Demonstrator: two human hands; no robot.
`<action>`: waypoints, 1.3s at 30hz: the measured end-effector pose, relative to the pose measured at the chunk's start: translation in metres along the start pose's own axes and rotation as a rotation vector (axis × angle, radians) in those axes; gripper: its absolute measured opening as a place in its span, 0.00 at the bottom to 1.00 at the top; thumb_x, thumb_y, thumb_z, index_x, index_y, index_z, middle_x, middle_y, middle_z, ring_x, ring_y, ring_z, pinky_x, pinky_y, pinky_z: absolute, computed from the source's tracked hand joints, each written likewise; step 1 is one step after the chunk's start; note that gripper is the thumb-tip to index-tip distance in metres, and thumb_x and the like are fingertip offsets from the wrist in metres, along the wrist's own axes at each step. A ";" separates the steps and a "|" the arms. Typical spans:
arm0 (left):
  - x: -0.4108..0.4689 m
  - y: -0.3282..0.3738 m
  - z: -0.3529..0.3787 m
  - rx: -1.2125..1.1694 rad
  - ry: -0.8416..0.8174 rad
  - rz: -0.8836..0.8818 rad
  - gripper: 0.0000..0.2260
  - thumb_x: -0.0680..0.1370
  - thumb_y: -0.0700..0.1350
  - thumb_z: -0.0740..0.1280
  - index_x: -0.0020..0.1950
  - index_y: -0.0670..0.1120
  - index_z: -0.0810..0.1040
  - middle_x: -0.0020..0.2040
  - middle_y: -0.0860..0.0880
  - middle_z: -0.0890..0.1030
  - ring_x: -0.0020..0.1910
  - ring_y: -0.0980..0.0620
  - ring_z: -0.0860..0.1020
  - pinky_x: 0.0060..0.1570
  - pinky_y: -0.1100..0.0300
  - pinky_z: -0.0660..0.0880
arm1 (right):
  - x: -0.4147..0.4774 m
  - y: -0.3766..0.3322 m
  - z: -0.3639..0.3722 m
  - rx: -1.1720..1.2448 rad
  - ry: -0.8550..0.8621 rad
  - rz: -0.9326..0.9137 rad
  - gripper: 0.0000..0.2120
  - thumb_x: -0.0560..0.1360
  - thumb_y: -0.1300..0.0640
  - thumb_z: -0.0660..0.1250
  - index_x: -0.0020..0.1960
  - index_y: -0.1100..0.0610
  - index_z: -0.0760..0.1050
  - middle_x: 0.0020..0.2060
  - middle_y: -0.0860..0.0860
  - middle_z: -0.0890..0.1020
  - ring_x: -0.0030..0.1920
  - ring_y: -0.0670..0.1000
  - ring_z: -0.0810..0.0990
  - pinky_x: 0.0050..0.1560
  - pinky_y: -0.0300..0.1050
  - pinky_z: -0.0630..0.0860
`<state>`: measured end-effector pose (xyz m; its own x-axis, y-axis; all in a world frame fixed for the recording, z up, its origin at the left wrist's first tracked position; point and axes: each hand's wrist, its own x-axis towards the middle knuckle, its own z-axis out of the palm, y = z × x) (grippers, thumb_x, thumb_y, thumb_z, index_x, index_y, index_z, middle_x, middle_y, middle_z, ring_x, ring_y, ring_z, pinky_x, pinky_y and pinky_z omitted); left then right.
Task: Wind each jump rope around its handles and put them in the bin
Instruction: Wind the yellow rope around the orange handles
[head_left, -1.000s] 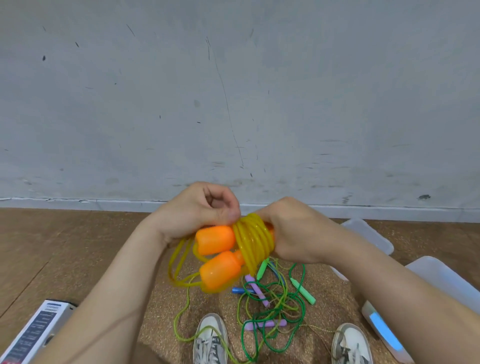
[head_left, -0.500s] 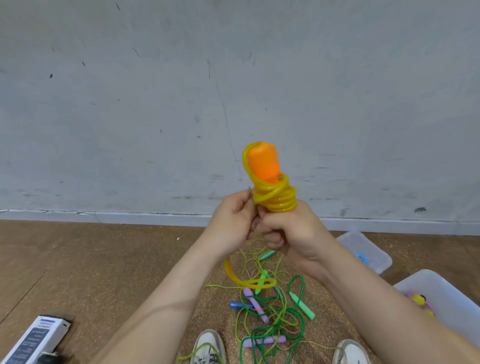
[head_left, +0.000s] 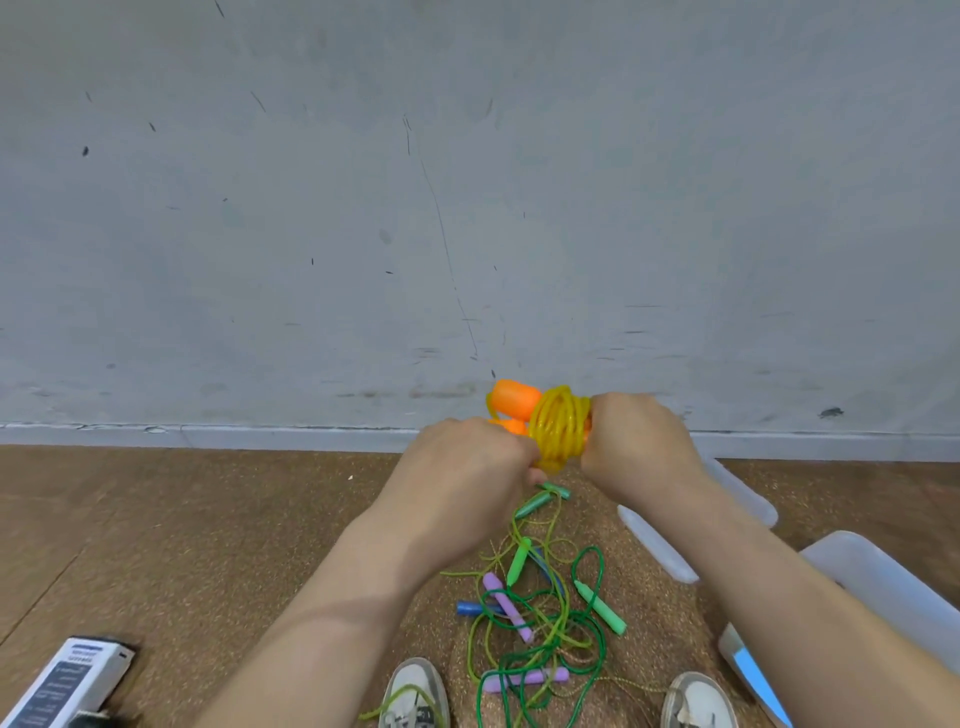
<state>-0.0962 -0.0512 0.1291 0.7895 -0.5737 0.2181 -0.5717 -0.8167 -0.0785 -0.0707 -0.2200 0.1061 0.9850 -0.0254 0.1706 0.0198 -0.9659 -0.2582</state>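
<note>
I hold a jump rope with two orange handles (head_left: 513, 399) and yellow cord (head_left: 561, 423) coiled thickly round them, lying sideways at chest height. My right hand (head_left: 635, 447) grips the right end of the handles beside the coil. My left hand (head_left: 467, 465) is curled at the lower left of the coil and pinches the cord's end there. On the floor below lies a tangle of other jump ropes (head_left: 535, 618) with green, purple and blue handles. A clear plastic bin (head_left: 878, 582) stands at the lower right, partly behind my right arm.
A second clear bin (head_left: 748, 506) sits on the floor behind my right forearm. My two white shoes (head_left: 415, 693) are at the bottom edge, a green cord across the left one. A white printed box (head_left: 67, 680) lies at the lower left. A grey wall stands close ahead.
The orange handles swung from upright to sideways and came down a little. The loose yellow loop that hung under my hands is gone, taken up into the coil.
</note>
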 end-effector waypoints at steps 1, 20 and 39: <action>0.000 -0.004 -0.001 -0.014 0.008 -0.006 0.13 0.80 0.58 0.59 0.55 0.53 0.78 0.49 0.49 0.82 0.51 0.45 0.78 0.40 0.56 0.65 | -0.001 -0.002 0.002 -0.050 -0.012 -0.043 0.05 0.73 0.58 0.64 0.39 0.53 0.69 0.45 0.57 0.82 0.49 0.61 0.80 0.40 0.45 0.68; -0.011 -0.058 -0.001 -0.839 -0.026 -0.336 0.12 0.63 0.51 0.80 0.37 0.50 0.78 0.31 0.48 0.81 0.30 0.56 0.74 0.36 0.54 0.72 | -0.004 -0.002 0.016 -0.001 -0.266 -0.350 0.08 0.69 0.60 0.62 0.33 0.54 0.66 0.32 0.52 0.75 0.37 0.58 0.75 0.34 0.45 0.68; -0.003 -0.052 0.012 -0.943 -0.266 -0.297 0.28 0.62 0.70 0.69 0.44 0.46 0.85 0.43 0.36 0.83 0.39 0.51 0.77 0.48 0.42 0.76 | -0.011 -0.005 0.004 0.161 -0.405 -0.331 0.11 0.65 0.57 0.73 0.42 0.49 0.72 0.40 0.49 0.77 0.42 0.53 0.75 0.41 0.47 0.74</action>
<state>-0.0664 -0.0075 0.1210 0.8862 -0.4452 -0.1281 -0.1968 -0.6120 0.7660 -0.0805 -0.2135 0.1016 0.9083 0.4051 -0.1042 0.3345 -0.8531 -0.4005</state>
